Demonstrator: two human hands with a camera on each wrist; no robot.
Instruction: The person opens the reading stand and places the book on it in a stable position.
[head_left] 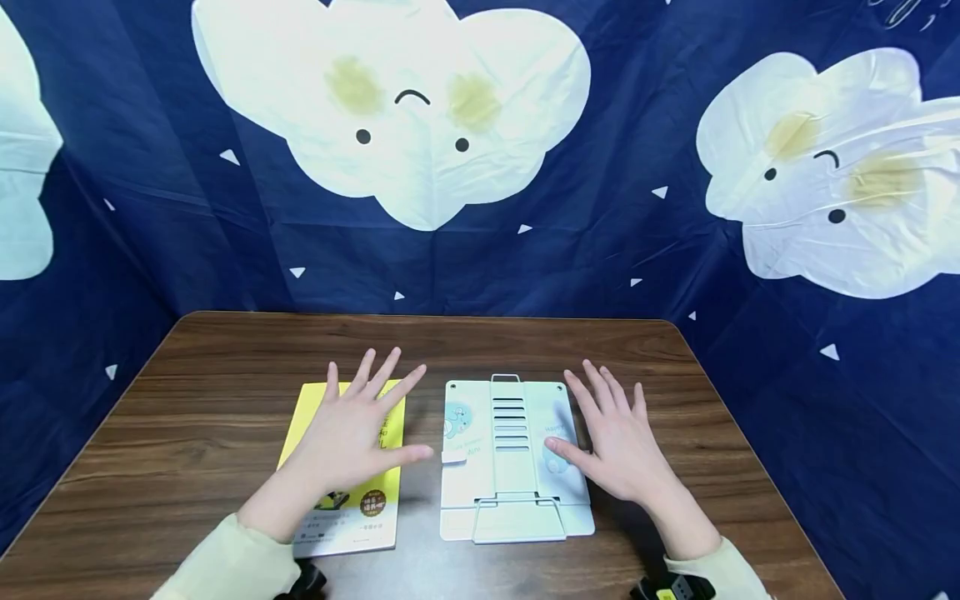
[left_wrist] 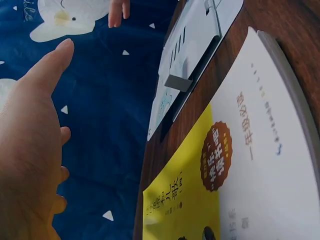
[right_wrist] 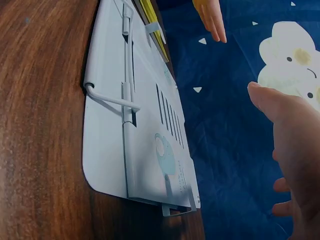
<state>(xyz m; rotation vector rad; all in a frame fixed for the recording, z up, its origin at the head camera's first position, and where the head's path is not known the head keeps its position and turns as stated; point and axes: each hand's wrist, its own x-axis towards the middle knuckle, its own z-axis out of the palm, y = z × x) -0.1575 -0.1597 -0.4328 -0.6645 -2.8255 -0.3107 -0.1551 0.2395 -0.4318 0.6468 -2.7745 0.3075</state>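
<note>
My left hand point(head_left: 351, 437) hovers over a yellow and white book point(head_left: 360, 521), fingers spread and holding nothing. That paperback lies flat on the table, its cover also in the left wrist view with a round brown badge point(left_wrist: 216, 156). To its right a pale folding book stand point(head_left: 513, 467) lies folded flat, with a slotted middle strip, a wire bracket at its near edge and light blue cartoon prints. My right hand point(head_left: 618, 446) is spread above the stand's right side, its thumb overlapping the stand in the head view. In the right wrist view that hand point(right_wrist: 295, 135) appears raised beyond the stand.
Both things lie on a dark wood-grain table point(head_left: 187, 417). Behind and beside it hangs a navy cloth point(head_left: 450, 267) with white cloud faces and small triangles. A small pale clip point(head_left: 453, 457) sticks out from the stand's left edge.
</note>
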